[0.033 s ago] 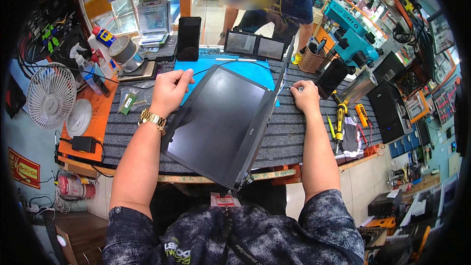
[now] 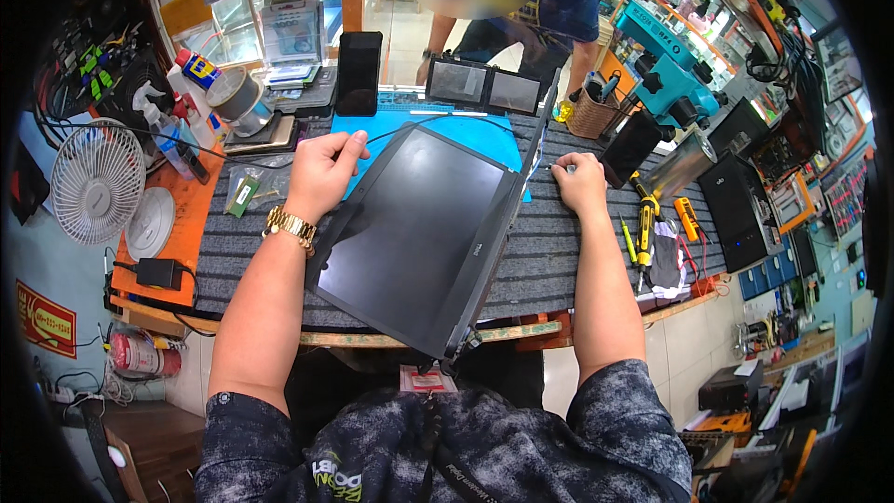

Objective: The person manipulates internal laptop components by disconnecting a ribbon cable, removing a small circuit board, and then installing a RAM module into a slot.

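So the laptop (image 2: 410,233) is sitting mid-bench, opened out, screen panel facing up, with the other half standing nearly edge-on along its 2-to-4 o'clock side. I'd guess middling weight, stiff shell, slick glossy display — and that thin panel is the fragile bit. I'd grab it by the thicker hinge side and bezel, never press the glass.

Left hand (image 2: 328,172) is at 10 o'clock, just beside the top-left edge, thumb and curled fingers close together. A black cable (image 2: 391,132) runs right by the fingertips; can't tell if it's pinched. Right hand (image 2: 579,182) is at 2 o'clock, fingertips bunched near the standing half — can't tell whether there's something small in there.

Edges: the corner at 6 o'clock pokes past the wooden bench edge (image 2: 521,330), so watch for tipping. Striped grey cover (image 2: 540,279) gives some room at 4 and 8. At 3 the yellow screwdriver (image 2: 646,224) gets in the way, and at 12 there's the blue mat (image 2: 494,135).
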A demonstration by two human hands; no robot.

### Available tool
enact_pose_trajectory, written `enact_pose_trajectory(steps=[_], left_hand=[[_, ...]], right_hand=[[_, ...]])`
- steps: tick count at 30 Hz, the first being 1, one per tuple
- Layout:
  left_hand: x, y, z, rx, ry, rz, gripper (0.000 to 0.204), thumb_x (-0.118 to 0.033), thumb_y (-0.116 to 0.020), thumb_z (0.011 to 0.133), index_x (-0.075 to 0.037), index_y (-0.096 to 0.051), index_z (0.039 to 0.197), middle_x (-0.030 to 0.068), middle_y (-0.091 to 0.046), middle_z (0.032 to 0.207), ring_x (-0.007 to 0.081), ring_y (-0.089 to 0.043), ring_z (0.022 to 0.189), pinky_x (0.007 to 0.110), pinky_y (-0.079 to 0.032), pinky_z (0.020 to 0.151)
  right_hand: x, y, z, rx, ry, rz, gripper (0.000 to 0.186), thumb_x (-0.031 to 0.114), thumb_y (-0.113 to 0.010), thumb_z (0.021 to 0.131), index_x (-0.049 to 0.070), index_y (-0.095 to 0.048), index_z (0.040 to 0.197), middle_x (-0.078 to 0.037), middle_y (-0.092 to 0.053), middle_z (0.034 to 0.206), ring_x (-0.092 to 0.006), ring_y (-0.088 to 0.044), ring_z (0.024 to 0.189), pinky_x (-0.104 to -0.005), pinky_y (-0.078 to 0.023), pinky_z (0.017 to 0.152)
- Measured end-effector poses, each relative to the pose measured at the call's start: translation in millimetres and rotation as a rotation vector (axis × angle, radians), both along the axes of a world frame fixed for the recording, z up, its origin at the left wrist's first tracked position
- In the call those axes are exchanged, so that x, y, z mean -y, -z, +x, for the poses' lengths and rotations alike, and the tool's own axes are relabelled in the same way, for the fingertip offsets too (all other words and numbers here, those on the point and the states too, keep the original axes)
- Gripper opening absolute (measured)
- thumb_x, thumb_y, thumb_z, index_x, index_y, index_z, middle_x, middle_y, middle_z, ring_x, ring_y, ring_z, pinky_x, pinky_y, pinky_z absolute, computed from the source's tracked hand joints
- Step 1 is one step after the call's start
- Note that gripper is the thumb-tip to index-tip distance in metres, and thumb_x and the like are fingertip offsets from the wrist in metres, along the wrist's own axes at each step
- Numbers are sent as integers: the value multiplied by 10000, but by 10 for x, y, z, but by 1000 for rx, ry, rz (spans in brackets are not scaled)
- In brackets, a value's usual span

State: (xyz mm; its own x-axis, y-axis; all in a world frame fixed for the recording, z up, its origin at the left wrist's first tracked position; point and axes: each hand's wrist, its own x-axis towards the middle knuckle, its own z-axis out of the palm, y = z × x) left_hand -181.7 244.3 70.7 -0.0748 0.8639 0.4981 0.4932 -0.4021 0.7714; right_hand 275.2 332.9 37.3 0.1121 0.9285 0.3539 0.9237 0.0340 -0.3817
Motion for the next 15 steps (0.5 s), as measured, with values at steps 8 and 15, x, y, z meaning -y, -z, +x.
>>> enact_pose_trajectory(steps=[8, 15], left_hand=[[-7, -3, -7, 23, 1, -17, 486, -400, -691, 1104, 8, -817, 871, 58, -686, 629, 115, -643, 588, 304, -481, 579], [-9, 0, -3, 20, -2, -21, 477, -391, -693, 1106, 4, -815, 869, 47, -677, 625, 107, -624, 582, 301, -468, 572]], right_hand=[[-22, -14, -5, -4, -5, -2, 195, 317, -837, 903, 162, -836, 1022, -98, -718, 1291, -359, -626, 1286, -577, -493, 1068], [-15, -27, -19, 7, 1, -3, 198, 324, -831, 906, 163, -838, 1021, -98, -718, 1283, -356, -630, 1276, -570, -493, 1062]])
